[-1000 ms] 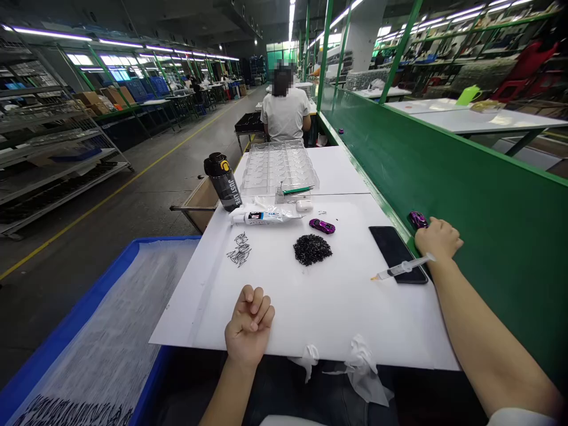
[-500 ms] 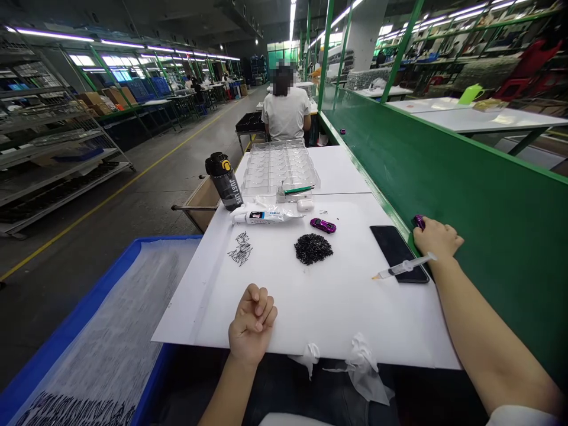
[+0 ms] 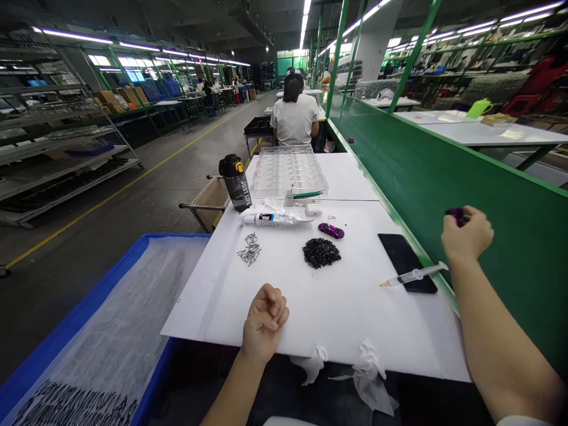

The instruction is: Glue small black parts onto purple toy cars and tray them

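My right grip (image 3: pixel 474 235) pinches a purple toy car (image 3: pixel 455 215); my left grip (image 3: pixel 266 319) curls half-open, empty. Eight o'clock: blue tray (image 3: pixel 83 310) holding black strips (image 3: pixel 84 403).

Left hand (image 3: pixel 265 325): palm turned upward, fingers loosely curled, thumb bent in toward them
Left forearm (image 3: pixel 234 387): bare, slanting up from the bottom edge of view
Right hand (image 3: pixel 470 238): far out to the side, thumb and fingers gripping
Right forearm (image 3: pixel 497 331): bare, reaching forward from the lower right
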The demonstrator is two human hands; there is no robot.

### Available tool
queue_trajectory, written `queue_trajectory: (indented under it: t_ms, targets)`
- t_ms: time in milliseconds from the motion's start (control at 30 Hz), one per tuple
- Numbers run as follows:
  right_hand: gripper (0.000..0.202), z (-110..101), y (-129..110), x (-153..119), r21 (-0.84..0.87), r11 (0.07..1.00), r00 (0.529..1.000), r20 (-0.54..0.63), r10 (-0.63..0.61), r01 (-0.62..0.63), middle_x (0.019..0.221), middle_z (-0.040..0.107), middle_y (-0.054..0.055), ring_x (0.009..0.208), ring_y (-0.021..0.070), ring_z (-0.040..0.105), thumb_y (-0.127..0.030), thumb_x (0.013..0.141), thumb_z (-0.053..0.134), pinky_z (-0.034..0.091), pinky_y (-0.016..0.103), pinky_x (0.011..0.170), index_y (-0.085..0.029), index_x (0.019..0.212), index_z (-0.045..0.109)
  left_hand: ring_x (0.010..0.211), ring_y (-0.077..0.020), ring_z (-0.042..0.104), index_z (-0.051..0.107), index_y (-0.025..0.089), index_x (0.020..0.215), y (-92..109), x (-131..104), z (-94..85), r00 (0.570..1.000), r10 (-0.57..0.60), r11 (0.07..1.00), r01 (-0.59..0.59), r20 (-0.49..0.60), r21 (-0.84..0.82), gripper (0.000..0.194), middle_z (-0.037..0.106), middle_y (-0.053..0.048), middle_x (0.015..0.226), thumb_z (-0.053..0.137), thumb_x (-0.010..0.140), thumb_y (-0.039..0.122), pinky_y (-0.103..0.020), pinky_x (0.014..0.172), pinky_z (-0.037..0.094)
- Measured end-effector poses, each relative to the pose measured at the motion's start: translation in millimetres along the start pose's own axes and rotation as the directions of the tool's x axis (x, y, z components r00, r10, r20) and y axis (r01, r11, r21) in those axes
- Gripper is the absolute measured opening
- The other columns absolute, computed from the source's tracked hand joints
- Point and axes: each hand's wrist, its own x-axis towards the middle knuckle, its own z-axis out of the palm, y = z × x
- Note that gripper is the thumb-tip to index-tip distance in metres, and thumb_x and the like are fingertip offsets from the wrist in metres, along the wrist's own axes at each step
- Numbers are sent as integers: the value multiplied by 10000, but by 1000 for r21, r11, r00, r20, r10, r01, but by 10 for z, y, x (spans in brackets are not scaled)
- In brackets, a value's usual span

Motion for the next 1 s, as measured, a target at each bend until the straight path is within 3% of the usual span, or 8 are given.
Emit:
queue_trajectory:
  t_ms: [267,400,467,600,700,833,900,1000]
  targets:
    - [420,-921,-655,-969,668,695,859,163,-486,266,1136,545,116,975,219,569,-401,815,411,453,346,715,-269,1214,417,471,-55,245,424,167,621,-3,4,24,1000,21,997,-19,-24,75,261,331,52,531,449,394,40,-198,436,182]
    - [281,-949,-708,-1901,631,767,277,722,-634,112,845,604,32,769,179,563,-440,794,494,444,323,680,-234,986,511,493,-69,263,413,176,631,-20,13,14,997,63,979,-53,-43,196,203,336,52,550,483,470,76,-197,456,209]
    - [243,-872,-734,-2198,502,843,196,822,-535,196,768,617,10,689,162,542,-440,820,452,412,305,634,-221,899,521,503,-79,295,455,180,641,-25,-8,27,996,78,955,-64,-37,291,125,378,43,566,498,543,116,-209,473,241]
    - [355,-784,-684,-2312,250,888,383,832,-401,385,692,641,22,655,186,563,-506,848,375,368,311,603,-210,800,566,744,-161,491,611,188,786,-18,-56,122,995,83,734,-96,52,672,128,581,-22,778,558,678,144,-299,699,382]
    - [341,-853,-504,-2138,266,909,517,755,-403,321,762,672,31,726,202,607,-487,842,414,412,327,646,-223,842,629,999,-251,495,590,200,1052,-14,-26,184,968,-28,100,-246,250,964,343,600,-60,1062,621,711,199,-423,897,358]
    - [298,-910,-238,-1830,523,816,928,116,-354,246,1164,574,86,1074,213,554,-386,800,534,466,347,836,-217,1037,594,1019,-245,498,533,195,1154,-24,51,157,908,-191,-223,-410,373,885,424,609,-45,1081,630,741,197,-416,878,392]
    - [603,-837,-150,-1688,637,759,985,-4,-174,137,1423,322,139,1263,226,418,-329,725,627,453,364,919,-227,1281,416,997,-222,505,536,212,1140,-25,62,124,891,-201,-222,-447,408,867,392,623,-18,1055,609,758,165,-387,857,400]
    - [767,-661,-58,-1538,713,637,901,428,-65,-293,1453,282,157,1259,248,436,-381,684,667,458,410,934,-264,1349,303,976,-201,511,543,221,1120,-25,55,93,882,-190,-200,-465,431,863,366,636,4,1038,595,767,140,-365,848,397]
